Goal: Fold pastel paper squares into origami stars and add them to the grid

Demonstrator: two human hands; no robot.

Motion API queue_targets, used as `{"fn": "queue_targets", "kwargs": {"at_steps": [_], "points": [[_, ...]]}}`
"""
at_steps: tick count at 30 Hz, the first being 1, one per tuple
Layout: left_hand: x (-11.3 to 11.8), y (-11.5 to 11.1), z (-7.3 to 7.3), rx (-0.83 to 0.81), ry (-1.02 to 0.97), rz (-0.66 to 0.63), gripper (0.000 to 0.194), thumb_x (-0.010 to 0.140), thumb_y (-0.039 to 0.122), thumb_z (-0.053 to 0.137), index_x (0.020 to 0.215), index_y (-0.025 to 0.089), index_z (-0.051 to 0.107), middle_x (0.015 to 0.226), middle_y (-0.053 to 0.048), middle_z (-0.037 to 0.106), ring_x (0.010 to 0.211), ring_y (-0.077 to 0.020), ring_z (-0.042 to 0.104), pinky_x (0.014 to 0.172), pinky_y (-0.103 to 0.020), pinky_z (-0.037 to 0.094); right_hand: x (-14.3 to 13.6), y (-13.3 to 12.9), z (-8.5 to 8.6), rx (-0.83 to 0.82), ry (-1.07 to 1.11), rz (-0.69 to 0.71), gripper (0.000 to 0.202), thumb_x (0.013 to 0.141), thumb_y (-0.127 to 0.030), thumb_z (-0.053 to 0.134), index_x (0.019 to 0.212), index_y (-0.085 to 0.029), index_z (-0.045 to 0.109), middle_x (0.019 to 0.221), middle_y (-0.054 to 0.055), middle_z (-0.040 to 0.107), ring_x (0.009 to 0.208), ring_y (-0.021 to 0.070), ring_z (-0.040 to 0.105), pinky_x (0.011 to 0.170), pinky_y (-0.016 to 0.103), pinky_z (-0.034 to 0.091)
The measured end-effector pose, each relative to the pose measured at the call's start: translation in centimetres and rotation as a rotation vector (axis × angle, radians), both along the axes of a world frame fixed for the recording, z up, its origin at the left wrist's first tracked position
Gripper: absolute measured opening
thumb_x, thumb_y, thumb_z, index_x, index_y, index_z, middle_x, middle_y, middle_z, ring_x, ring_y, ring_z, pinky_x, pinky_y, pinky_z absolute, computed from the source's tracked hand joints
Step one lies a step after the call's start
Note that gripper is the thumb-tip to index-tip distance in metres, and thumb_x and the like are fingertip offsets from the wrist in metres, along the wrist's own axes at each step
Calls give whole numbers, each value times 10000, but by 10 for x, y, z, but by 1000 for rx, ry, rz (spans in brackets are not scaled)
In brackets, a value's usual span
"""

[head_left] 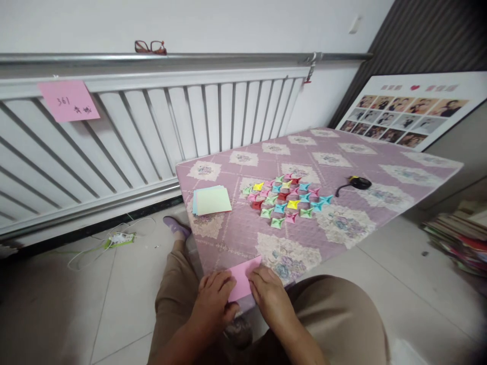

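A sheet of pink paper (pixel 243 279), folded or narrow in shape, lies at the near corner of the table between my two hands. My left hand (pixel 215 294) is closed over its left end, fingers bent and thumb below. On the right end, my right hand (pixel 268 291) presses with its fingers together, the fingertips on the paper. Beyond them stand rows of small folded paper shapes (pixel 283 196) in green, pink, red, blue and yellow. To the left is a stack of square paper sheets (pixel 213 201), pale green on top with blue at the edge.
The table wears a purple floral cloth (pixel 243 233). A black and yellow object with a strap (pixel 359 182) lies on its right side. A white radiator (pixel 213 111) runs behind, with glasses (pixel 151 47) on the rail. A power strip (pixel 120 239) and cables lie on the floor.
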State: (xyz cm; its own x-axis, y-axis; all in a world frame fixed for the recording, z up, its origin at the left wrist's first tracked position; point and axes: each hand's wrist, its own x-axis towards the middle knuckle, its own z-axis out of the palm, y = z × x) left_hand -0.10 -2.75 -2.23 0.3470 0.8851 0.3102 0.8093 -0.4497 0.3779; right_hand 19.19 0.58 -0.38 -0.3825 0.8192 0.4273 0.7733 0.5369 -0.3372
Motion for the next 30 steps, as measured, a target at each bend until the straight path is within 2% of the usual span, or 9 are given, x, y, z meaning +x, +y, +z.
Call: {"fn": "queue_targets", "kwargs": {"at_steps": [4, 10, 15, 19, 22, 25, 30], "points": [[0, 5, 7, -11, 10, -9, 371, 779, 231, 590, 1149, 216, 566, 1184, -83, 604, 1070, -265, 525, 918, -429, 367, 8, -2, 7, -111, 115, 94, 177, 828, -150, 565, 974, -227, 628, 951, 46, 630, 903, 187, 580, 812, 327, 484], [-2, 8, 17, 7, 36, -72, 317, 803, 225, 582, 1120, 235, 582, 1123, -48, 636, 1042, -245, 535, 880, -402, 354, 8, -5, 9, -213, 155, 91, 326, 697, -103, 708, 985, -232, 630, 978, 39, 618, 947, 207, 560, 837, 339, 470], [-4, 11, 20, 31, 29, -90, 267, 835, 270, 577, 1098, 232, 586, 1088, -39, 651, 1001, -222, 555, 867, -380, 339, 6, -7, 9, -218, 134, 75, 279, 712, -114, 688, 956, -236, 628, 973, 45, 609, 945, 220, 558, 833, 363, 465], [-6, 13, 21, 3, 41, -116, 343, 806, 356, 618, 1126, 239, 576, 1109, -41, 641, 1009, -235, 546, 854, -379, 337, 6, -8, 8, -195, 133, 70, 266, 720, -108, 681, 949, -230, 622, 982, 56, 606, 951, 232, 555, 836, 381, 466], [-6, 15, 19, -33, 60, -101, 215, 831, 221, 564, 1038, 253, 616, 1085, -24, 638, 1003, -213, 537, 847, -361, 332, 6, -9, 8, -180, 141, 69, 268, 716, -118, 695, 948, -228, 618, 987, 57, 613, 957, 233, 561, 846, 383, 471], [-5, 18, 18, -52, 27, -77, 223, 813, 108, 514, 929, 244, 647, 1020, -19, 638, 963, -194, 537, 838, -348, 325, 8, -10, 5, -178, 161, 64, 264, 721, -119, 692, 947, -222, 602, 999, 58, 621, 968, 231, 568, 864, 390, 473], [-5, 24, 22, -171, -44, -25, 195, 799, 111, 548, 889, 242, 661, 986, -15, 639, 942, -196, 531, 864, -368, 307, 13, -8, -5, -143, 170, 114, 194, 744, -93, 657, 880, -211, 586, 1037, 68, 629, 1020, 237, 573, 916, 422, 461]]}}
